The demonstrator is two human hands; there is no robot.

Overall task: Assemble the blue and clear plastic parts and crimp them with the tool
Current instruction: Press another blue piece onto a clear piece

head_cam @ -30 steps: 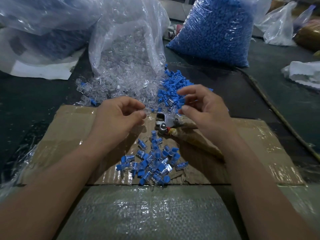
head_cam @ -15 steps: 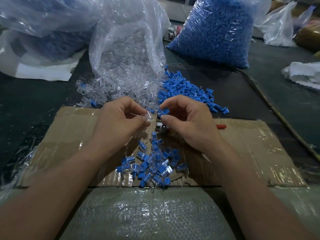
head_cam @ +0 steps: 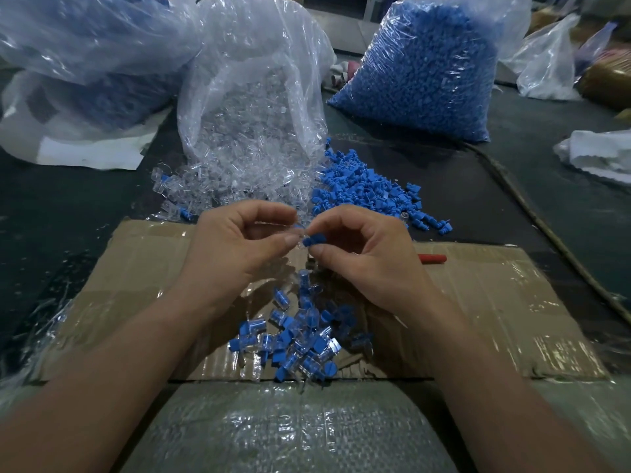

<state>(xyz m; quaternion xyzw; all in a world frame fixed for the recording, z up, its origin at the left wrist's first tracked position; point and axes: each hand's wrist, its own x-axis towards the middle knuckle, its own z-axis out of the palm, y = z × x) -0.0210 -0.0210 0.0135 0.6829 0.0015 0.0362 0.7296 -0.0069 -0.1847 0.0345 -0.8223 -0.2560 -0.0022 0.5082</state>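
Note:
My left hand (head_cam: 235,244) pinches a small clear plastic part (head_cam: 299,233) between thumb and forefinger. My right hand (head_cam: 365,254) pinches a blue plastic part (head_cam: 316,239), and the two parts meet between the fingertips above the cardboard sheet (head_cam: 495,302). Below the hands lies a pile of joined blue-and-clear pieces (head_cam: 297,339). Loose clear parts (head_cam: 218,186) spill from an open bag, and loose blue parts (head_cam: 368,192) lie to their right. The crimp tool is hidden under my right hand except for its red handle tip (head_cam: 433,258).
A large bag of blue parts (head_cam: 420,70) stands at the back right, an open clear bag (head_cam: 252,90) at the back middle, more bags (head_cam: 85,63) at the left. A rope (head_cam: 546,230) runs along the right side. A woven sack (head_cam: 290,428) lies nearest me.
My right hand moved left from the blue pile carrying a blue part. Both hands came together, and the blue part now meets the clear part in my left hand.

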